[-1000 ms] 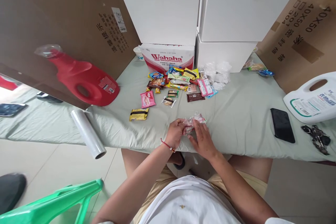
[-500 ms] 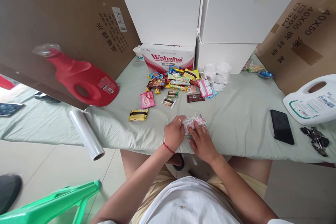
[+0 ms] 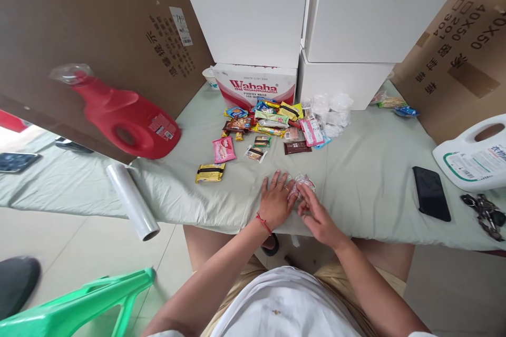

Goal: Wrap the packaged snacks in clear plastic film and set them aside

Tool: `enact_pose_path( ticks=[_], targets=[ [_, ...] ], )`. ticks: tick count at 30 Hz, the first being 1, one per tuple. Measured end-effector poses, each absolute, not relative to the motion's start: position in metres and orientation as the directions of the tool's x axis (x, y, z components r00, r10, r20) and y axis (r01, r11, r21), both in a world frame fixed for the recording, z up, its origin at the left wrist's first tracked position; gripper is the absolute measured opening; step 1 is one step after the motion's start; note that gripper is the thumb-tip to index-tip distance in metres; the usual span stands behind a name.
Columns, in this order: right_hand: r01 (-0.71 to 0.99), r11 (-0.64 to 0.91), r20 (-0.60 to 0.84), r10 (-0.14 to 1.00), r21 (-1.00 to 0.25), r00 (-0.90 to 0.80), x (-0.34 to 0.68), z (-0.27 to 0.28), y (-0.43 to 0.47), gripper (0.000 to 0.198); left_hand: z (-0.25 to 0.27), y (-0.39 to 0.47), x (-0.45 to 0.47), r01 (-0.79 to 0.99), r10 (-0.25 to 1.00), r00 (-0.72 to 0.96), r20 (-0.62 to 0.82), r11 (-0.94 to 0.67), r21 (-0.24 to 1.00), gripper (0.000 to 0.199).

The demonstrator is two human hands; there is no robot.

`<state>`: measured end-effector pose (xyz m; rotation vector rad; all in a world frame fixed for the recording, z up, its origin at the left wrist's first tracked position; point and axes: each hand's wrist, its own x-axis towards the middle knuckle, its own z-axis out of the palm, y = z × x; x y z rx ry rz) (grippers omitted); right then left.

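A small snack pack bundled in clear crinkled plastic film [image 3: 307, 181] lies on the cloth-covered table, partly hidden by my fingers. My left hand [image 3: 276, 201] rests flat at its left side, fingers spread, thumb side against the wrap. From the right, my right hand [image 3: 319, 219] touches the wrap with its fingers stretched out. Beyond the hands lie a dark brown snack packet [image 3: 298, 147], a pink wafer packet [image 3: 224, 150] and a small clear-wrapped snack [image 3: 255, 154]. A yellow packet with a black band [image 3: 210, 172] sits farther left.
Behind is a heap of wrapped snacks [image 3: 272, 120] beside film-wrapped bundles [image 3: 331, 110], before a Wahaha carton [image 3: 256, 86]. To the left are a film roll [image 3: 132, 201] and red jug [image 3: 128, 116]; to the right, a phone [image 3: 430, 193], keys [image 3: 484, 215] and white jug [image 3: 472, 154].
My left hand has gone from curled at the bundle to flat with fingers spread. My right hand has turned onto its edge, fingers still at the wrap. The view shifted slightly.
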<state>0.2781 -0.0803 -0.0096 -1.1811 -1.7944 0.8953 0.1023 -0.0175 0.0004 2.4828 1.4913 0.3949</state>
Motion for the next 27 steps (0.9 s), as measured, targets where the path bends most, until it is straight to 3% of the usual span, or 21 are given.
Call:
enact_pose_path(
  ticks=[2, 5, 9, 12, 17, 24, 27],
  targets=[
    [0.366, 0.308, 0.263, 0.95, -0.878, -0.17, 0.287, 0.003, -0.071, 0.064, 0.001, -0.02, 0.103, 0.837, 0.878, 0.451, 0.159, -0.478, 0.268, 0.047],
    [0.558, 0.439, 0.383, 0.897, -0.704, -0.223, 0.295, 0.019, -0.048, 0.043, -0.001, -0.02, 0.104, 0.834, 0.867, 0.468, 0.169, -0.497, 0.24, 0.049],
    [0.683, 0.64, 0.296, 0.768, -0.351, -0.568, 0.296, 0.014, -0.03, 0.045, -0.005, -0.019, 0.102, 0.819, 0.849, 0.511, 0.134, -0.528, 0.222, 0.04],
    [0.705, 0.679, 0.259, 0.732, -0.203, -0.631, 0.299, -0.001, -0.036, 0.051, -0.006, -0.02, 0.101, 0.817, 0.85, 0.505, 0.147, -0.526, 0.237, 0.052],
    [0.74, 0.646, 0.268, 0.758, -0.187, -0.594, 0.307, -0.007, -0.052, 0.048, 0.001, -0.019, 0.102, 0.843, 0.874, 0.477, 0.096, -0.486, 0.23, 0.054],
    [0.706, 0.592, 0.312, 0.806, -0.389, -0.503, 0.301, 0.03, -0.04, 0.057, 0.013, -0.01, 0.109, 0.809, 0.821, 0.57, 0.011, -0.564, 0.166, 0.046],
    [0.754, 0.584, 0.268, 0.81, -0.3, -0.521, 0.296, 0.031, -0.036, 0.048, 0.008, -0.011, 0.11, 0.79, 0.812, 0.582, 0.042, -0.577, 0.207, 0.034]
  ],
)
